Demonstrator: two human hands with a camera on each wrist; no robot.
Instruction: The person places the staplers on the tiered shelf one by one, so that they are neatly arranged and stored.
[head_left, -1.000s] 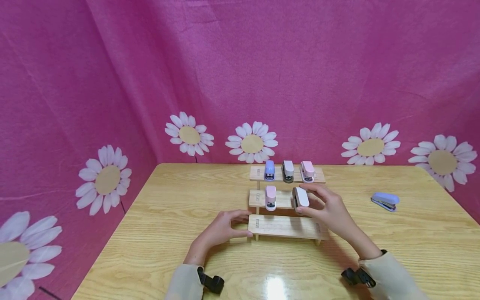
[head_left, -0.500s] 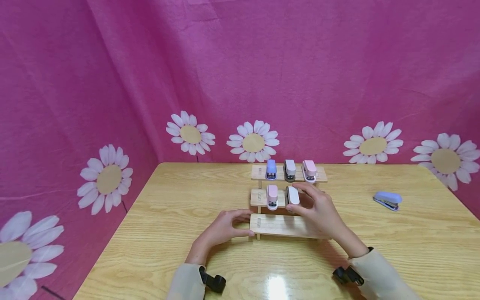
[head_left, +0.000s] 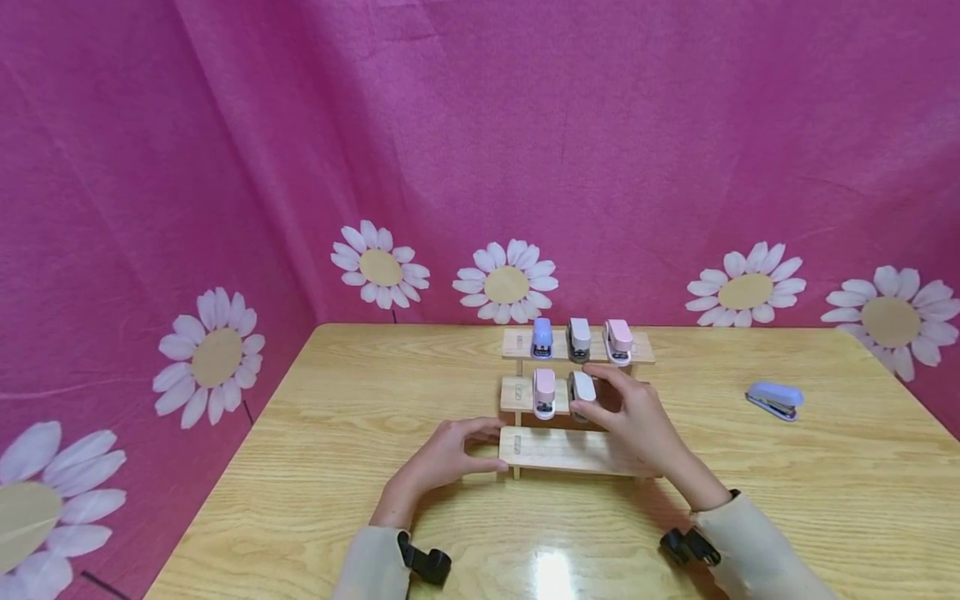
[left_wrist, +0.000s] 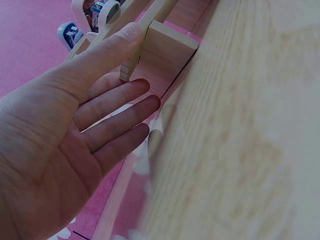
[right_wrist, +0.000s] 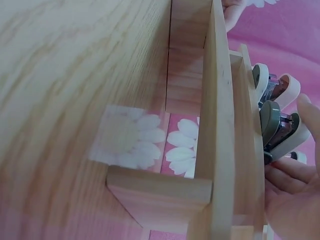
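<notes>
My right hand [head_left: 648, 425] pinches a white-and-grey stapler [head_left: 582, 388] at the middle tier of a three-tier wooden display rack [head_left: 562, 450]. In the right wrist view the stapler's grey base [right_wrist: 270, 120] is against the shelf, with my thumb and fingers around its body. Left of it on that tier stands a pink stapler [head_left: 544, 393]. My left hand [head_left: 450, 457] holds the left end of the bottom shelf, thumb at the front edge and fingers behind. In the left wrist view the other fingers [left_wrist: 125, 120] are extended beneath the shelf.
On the top tier stand a blue stapler [head_left: 542, 337], a grey-and-white stapler [head_left: 578, 337] and a pink stapler [head_left: 618, 340]. A lavender stapler [head_left: 776, 398] lies on the wooden table [head_left: 337, 392] to the right. Behind hangs a pink flowered curtain [head_left: 600, 167].
My right hand has moved left with the white-and-grey stapler and lowered it at the middle tier, beside the pink one. The left hand has stayed at the rack's end.
</notes>
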